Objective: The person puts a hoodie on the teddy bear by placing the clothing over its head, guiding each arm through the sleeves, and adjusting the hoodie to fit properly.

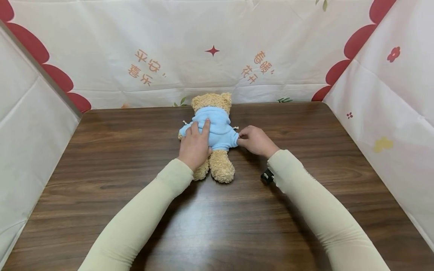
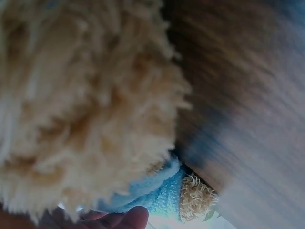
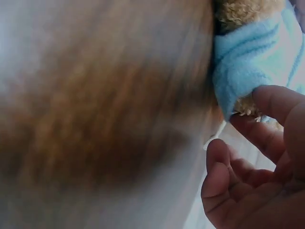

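Note:
A tan teddy bear in a light blue sweater lies on the table, head toward the back curtain, its face out of sight. My left hand rests on the sweater's left part with fingers extended. At the bear's right side, my right hand pinches the cuff of the blue sleeve. Up close in the right wrist view, thumb and forefinger are at that sleeve, with some tan fur showing in its opening. Blurred fur fills much of the left wrist view.
The brown wooden table extends around the bear. A white printed curtain stands behind it, with white cloth walls at both sides. Pale cords stick out beside the sweater. A small black device sits under the right wrist.

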Motion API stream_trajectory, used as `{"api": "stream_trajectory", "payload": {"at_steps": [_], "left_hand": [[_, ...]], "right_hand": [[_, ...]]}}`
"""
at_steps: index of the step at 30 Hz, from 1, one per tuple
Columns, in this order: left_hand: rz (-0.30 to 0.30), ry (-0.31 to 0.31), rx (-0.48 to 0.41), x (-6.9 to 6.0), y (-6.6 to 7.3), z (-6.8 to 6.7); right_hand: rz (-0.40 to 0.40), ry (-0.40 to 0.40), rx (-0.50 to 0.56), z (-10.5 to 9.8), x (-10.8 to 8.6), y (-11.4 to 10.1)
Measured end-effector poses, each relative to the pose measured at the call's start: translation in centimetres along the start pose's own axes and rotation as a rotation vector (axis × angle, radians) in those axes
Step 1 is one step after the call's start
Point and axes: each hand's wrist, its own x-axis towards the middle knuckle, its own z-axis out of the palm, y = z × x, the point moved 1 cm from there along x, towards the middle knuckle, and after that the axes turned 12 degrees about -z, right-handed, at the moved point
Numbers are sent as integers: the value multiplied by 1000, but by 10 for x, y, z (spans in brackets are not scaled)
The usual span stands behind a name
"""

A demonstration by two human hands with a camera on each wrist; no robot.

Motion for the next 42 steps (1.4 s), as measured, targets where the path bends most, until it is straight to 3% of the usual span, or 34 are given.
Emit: {"api": "stream_trajectory", "payload": {"at_steps": [8, 13, 19, 22, 29, 37, 42], "left_hand": [[-5, 20, -4, 0, -1, 0], [-4, 31, -10, 1, -2, 1], [-11, 36, -5, 1, -3, 3], [-16, 36, -8, 1, -4, 3], [-19, 23, -7, 1, -4, 3], [-13, 34, 6, 1, 0, 5], [-26, 6, 1, 1, 2, 4]], "right_hand": [[-71, 13, -55, 5, -3, -3], [-68, 38, -68, 7, -1, -7], [-58, -36, -98, 12, 5, -11], [-57, -34, -79, 13, 7, -12], [-136, 92, -83, 13, 10, -12], [-198, 207, -264, -6, 5, -9], [-265, 263, -387, -13, 8, -2]]}}
